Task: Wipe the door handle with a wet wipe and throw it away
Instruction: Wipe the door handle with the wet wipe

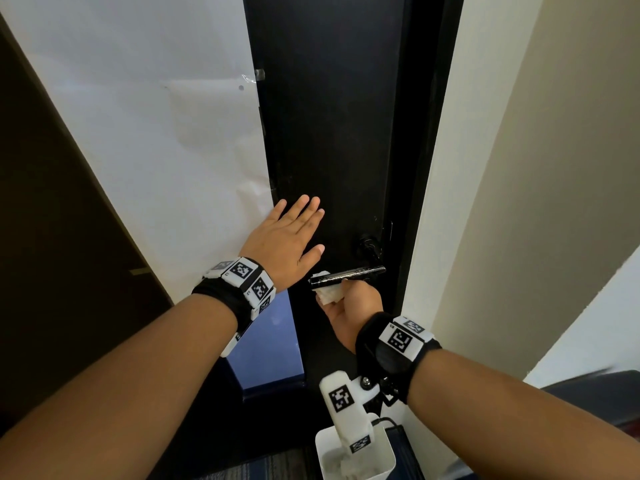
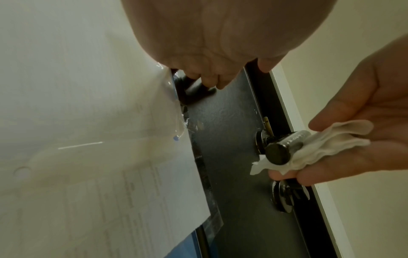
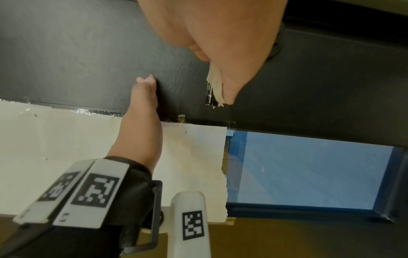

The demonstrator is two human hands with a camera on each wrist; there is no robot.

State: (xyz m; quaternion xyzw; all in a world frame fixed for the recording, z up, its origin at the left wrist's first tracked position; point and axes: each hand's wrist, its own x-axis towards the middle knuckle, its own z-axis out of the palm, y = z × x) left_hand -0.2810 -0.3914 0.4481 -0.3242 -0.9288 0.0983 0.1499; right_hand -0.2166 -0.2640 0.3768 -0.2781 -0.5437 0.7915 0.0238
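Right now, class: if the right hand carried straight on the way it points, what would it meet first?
Most likely the black lever handle: the right hand holds a white wipe up against the lever's underside. Just behind stands the black door, though depth there is unclear.
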